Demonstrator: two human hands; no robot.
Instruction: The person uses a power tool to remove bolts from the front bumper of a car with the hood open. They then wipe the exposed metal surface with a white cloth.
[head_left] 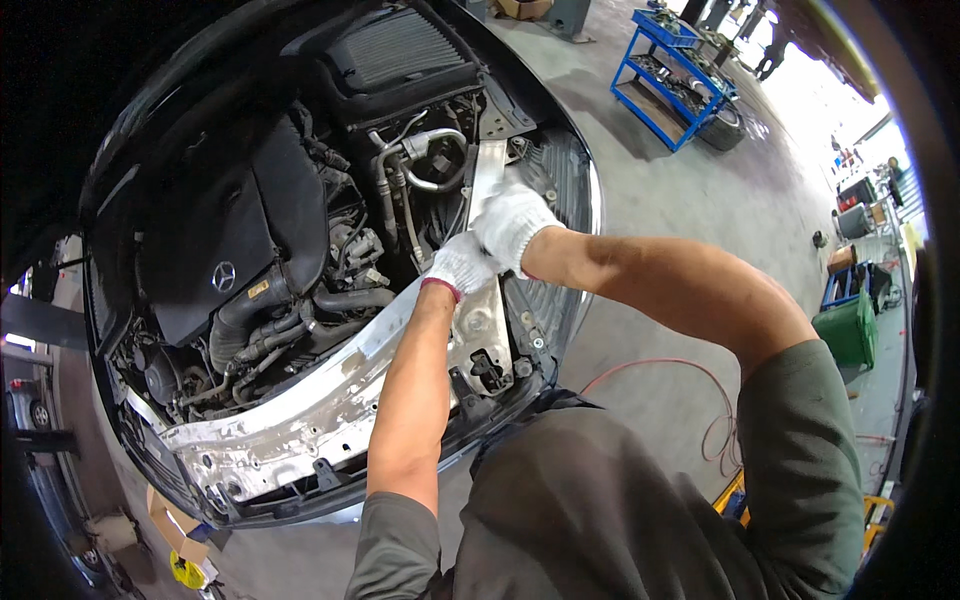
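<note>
Left hand (462, 264) and right hand (514, 226), in ribbed white knit, meet over the scuffed, curved metal panel (275, 437) near its right end; blurred fingers, grip cannot be told.

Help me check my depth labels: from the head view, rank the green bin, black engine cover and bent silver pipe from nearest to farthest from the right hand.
From the right hand:
1. Bent silver pipe: close by, to the left and slightly ahead.
2. Black engine cover: farther left, beyond the pipe.
3. Green bin: far right, in the background.
</note>
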